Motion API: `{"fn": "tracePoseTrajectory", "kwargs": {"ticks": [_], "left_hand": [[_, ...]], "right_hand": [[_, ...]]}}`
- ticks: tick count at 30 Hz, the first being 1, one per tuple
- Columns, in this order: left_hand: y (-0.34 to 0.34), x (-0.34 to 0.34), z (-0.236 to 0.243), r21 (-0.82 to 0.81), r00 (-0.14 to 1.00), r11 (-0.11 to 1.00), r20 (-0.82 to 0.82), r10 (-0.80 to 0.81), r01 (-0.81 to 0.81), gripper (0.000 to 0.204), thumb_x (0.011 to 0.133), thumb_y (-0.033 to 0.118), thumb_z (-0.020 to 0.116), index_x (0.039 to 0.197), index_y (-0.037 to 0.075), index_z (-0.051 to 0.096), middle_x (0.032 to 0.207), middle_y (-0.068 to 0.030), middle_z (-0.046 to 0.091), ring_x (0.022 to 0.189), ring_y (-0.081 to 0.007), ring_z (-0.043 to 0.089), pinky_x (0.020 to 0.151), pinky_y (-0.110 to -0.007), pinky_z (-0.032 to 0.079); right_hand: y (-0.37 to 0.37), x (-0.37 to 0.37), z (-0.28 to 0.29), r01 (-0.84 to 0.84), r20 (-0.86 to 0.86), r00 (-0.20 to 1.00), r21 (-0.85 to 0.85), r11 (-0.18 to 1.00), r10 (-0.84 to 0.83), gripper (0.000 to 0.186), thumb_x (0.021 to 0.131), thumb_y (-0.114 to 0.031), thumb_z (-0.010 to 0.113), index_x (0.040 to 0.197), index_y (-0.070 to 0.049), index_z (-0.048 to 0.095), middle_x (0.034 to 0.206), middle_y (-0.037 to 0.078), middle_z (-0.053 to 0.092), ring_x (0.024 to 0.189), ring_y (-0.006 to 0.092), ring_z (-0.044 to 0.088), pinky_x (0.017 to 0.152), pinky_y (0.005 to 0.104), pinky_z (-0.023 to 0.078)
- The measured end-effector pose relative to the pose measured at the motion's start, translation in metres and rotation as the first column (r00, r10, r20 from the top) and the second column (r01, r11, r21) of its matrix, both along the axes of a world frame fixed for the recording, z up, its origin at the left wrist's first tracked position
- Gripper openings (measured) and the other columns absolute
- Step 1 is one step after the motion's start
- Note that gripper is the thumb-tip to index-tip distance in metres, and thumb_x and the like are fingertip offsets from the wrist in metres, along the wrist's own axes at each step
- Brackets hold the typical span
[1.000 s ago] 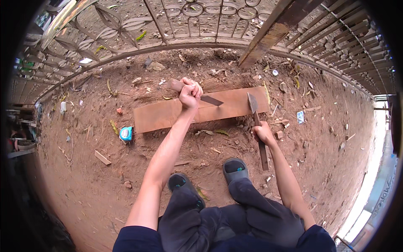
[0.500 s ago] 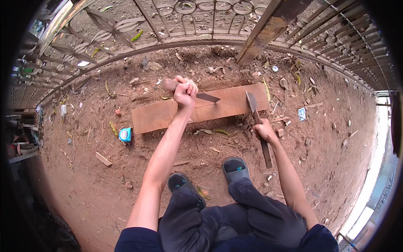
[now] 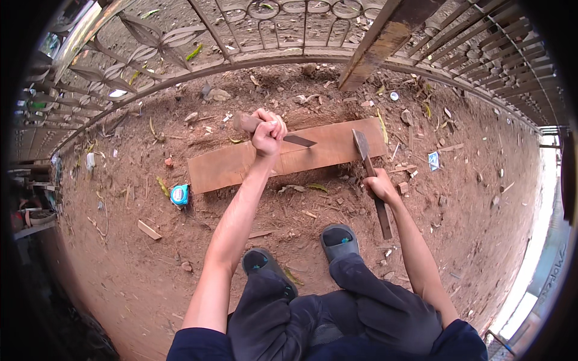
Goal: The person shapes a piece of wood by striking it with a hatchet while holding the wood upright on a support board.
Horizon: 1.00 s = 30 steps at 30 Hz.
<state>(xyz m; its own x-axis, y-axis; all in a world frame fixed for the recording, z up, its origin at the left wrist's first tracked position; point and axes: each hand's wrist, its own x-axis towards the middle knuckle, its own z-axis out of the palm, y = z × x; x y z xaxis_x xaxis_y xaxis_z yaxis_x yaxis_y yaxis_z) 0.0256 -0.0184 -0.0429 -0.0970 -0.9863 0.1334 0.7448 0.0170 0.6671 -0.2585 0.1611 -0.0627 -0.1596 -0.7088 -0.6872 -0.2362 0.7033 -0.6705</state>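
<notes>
My left hand (image 3: 268, 136) is closed round the thick wooden handle of a chisel (image 3: 299, 141), whose flat dark blade has a slanted end and points right over a long brown board (image 3: 337, 145). Whether the blade touches the board is hard to tell. On the right, my right hand (image 3: 380, 186) grips the dark, straight handle of a hammer-like tool (image 3: 383, 222). Its narrow metal head reaches over the board's right part. The board lies slightly tilted on the soil, partly hidden by my left hand and forearm.
A blue tape measure (image 3: 179, 195) lies left of the board. A metal fence (image 3: 289, 54) with a thick post (image 3: 385, 42) runs along the far side. Wood scraps (image 3: 149, 229), leaves and litter dot the soil. My sandalled feet (image 3: 339, 239) stand close in front.
Almost nothing differs. The hands, both tools and the board keep their places, with only a slight shift of the view.
</notes>
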Motion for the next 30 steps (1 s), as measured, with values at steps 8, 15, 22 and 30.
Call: {"fn": "tracePoseTrajectory", "kwargs": {"ticks": [8,15,22,30], "left_hand": [[0.002,0.007,-0.005,0.042,0.998,0.997,0.007,0.064,-0.065,0.023,0.071,0.01,0.054,0.061,0.01,0.033,0.047,-0.0014,0.033,0.038,-0.0123,0.031,0.036,-0.029,0.029],[0.002,0.006,-0.003,0.034,0.997,0.997,0.009,0.071,-0.072,0.023,0.071,0.01,0.053,0.061,0.01,0.033,0.047,-0.0017,0.034,0.037,-0.0122,0.031,0.036,-0.028,0.029],[0.003,0.002,-0.005,0.017,0.999,0.999,-0.017,0.032,-0.032,0.022,0.072,0.01,0.054,0.062,0.009,0.034,0.048,-0.0018,0.034,0.038,-0.0119,0.03,0.036,-0.028,0.03],[0.004,0.001,-0.004,0.0,1.0,1.0,0.017,0.019,-0.019,0.022,0.072,0.009,0.055,0.062,0.009,0.035,0.048,-0.0017,0.035,0.038,-0.0116,0.031,0.036,-0.028,0.03]], "right_hand": [[0.0,-0.001,-0.002,-0.006,0.003,1.0,0.0,1.0,0.006,0.013,0.072,-0.012,0.061,0.069,-0.002,0.053,0.058,0.006,0.054,0.048,0.016,0.053,0.047,0.0318,0.042],[0.0,-0.001,0.001,-0.001,0.037,0.999,0.017,1.0,0.001,0.012,0.072,-0.011,0.06,0.07,-0.002,0.053,0.059,0.006,0.053,0.048,0.0158,0.053,0.046,0.0316,0.042],[0.0,-0.004,-0.004,-0.003,0.053,0.999,0.032,0.999,0.001,0.012,0.072,-0.01,0.059,0.069,-0.002,0.051,0.057,0.005,0.052,0.047,0.0151,0.052,0.044,0.0311,0.041],[0.0,-0.003,-0.005,0.013,0.058,0.998,0.023,1.0,-0.014,0.012,0.072,-0.01,0.059,0.068,-0.002,0.051,0.057,0.005,0.052,0.045,0.0157,0.052,0.044,0.0313,0.041]]}}
